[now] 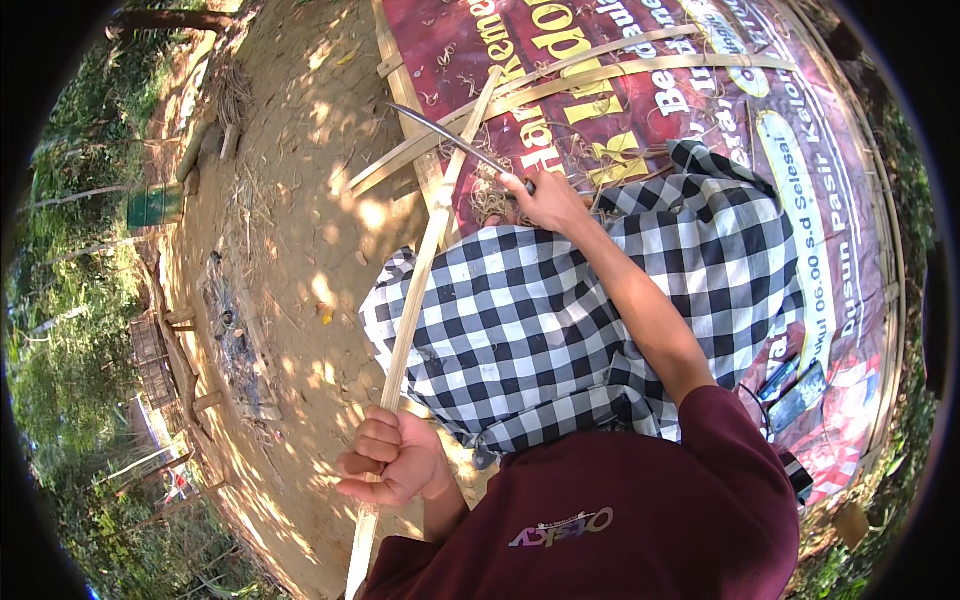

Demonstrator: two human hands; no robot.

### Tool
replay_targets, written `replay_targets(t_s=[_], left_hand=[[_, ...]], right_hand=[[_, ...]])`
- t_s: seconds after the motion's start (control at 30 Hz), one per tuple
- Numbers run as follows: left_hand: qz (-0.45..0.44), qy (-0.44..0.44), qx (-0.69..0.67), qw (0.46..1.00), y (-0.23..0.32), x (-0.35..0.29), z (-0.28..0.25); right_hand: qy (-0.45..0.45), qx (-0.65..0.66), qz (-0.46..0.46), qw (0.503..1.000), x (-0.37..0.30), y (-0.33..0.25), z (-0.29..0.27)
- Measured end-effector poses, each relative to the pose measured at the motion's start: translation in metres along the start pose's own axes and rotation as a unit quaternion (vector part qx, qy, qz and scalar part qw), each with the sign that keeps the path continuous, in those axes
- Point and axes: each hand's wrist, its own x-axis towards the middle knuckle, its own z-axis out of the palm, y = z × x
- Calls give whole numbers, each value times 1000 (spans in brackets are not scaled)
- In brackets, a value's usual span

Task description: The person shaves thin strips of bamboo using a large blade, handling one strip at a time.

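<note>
A long pale strip, bamboo by its look (415,300), slants from the lower edge up past my knees. My left hand (395,458) is closed around its lower part, beside my hip. In my right hand (552,203) I grip a knife (455,136) by its handle, which my fingers mostly hide. The knife's long, dark, narrow blade points up and left and crosses the strip near its far end; whether the edge touches it I cannot tell. A black-and-white checked cloth (570,310) covers my lap under both the strip and my right forearm.
A printed maroon banner (620,130) covers the surface I sit on. Curly shavings (490,203) lie near my right hand. More pale strips (640,68) stretch across the banner. A phone-like dark object (797,400) rests at my right. Bare earth ground (300,200) lies left.
</note>
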Motion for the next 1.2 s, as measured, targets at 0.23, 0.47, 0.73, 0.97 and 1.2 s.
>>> replay_targets(t_s=[0.23,0.47,0.73,0.97,1.2], left_hand=[[-8,21,-5,1000,2,4,8],[-3,10,4,1000,3,-2,6],[-16,15,25,999,1,-4,2],[-8,61,-10,998,3,-1,7],[-7,0,-14,1000,4,-5,2]], right_hand=[[5,-92,-137,986,-12,0,7],[17,-38,-90,995,-3,7,-6],[27,-1,32,999,9,1,-3],[15,-96,-99,990,1,2,2],[-28,-70,-128,989,-4,-8,-7]])
